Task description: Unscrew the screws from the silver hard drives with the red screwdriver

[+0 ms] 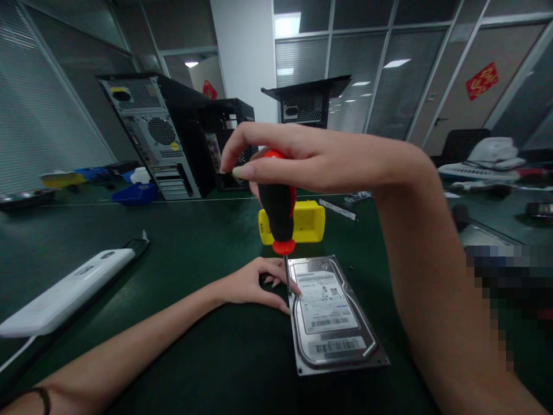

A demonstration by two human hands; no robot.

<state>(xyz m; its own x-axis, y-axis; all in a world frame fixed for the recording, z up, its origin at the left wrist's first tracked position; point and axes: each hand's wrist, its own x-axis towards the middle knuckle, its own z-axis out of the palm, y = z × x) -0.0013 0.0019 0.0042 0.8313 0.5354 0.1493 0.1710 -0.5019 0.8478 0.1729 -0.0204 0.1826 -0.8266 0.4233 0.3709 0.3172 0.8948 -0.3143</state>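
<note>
Red and black plastic fills your right hand (pixel 302 158): the fingers are curled over the top of the screwdriver (pixel 279 202), closed around the cap end of its handle, with the thin shaft pointing straight down. The tip meets the hard drive (pixel 330 311) at its left edge, near the far corner, where a screw would sit, though the screw itself is too small to make out. Your left hand (pixel 254 282) lies flat on the green mat (pixel 194 248), holding nothing; its fingers rest against the drive's left side right beside the shaft, bracing the case. The drive lies label up, just in front of you, its long side running away from you.

This looks like the driving step on one corner screw. The next move calls for steady downward pressure and a shaft kept upright, so the tip does not slip off onto the lid or toward your left fingertips; keep that hand pressed so the drive cannot spin.

Just behind the tool stands a yellow box (pixel 309 222). To the left a white flat case (pixel 69 291) lies on the mat, and further back open computer towers (pixel 151 135) stand at the table's far edge
</note>
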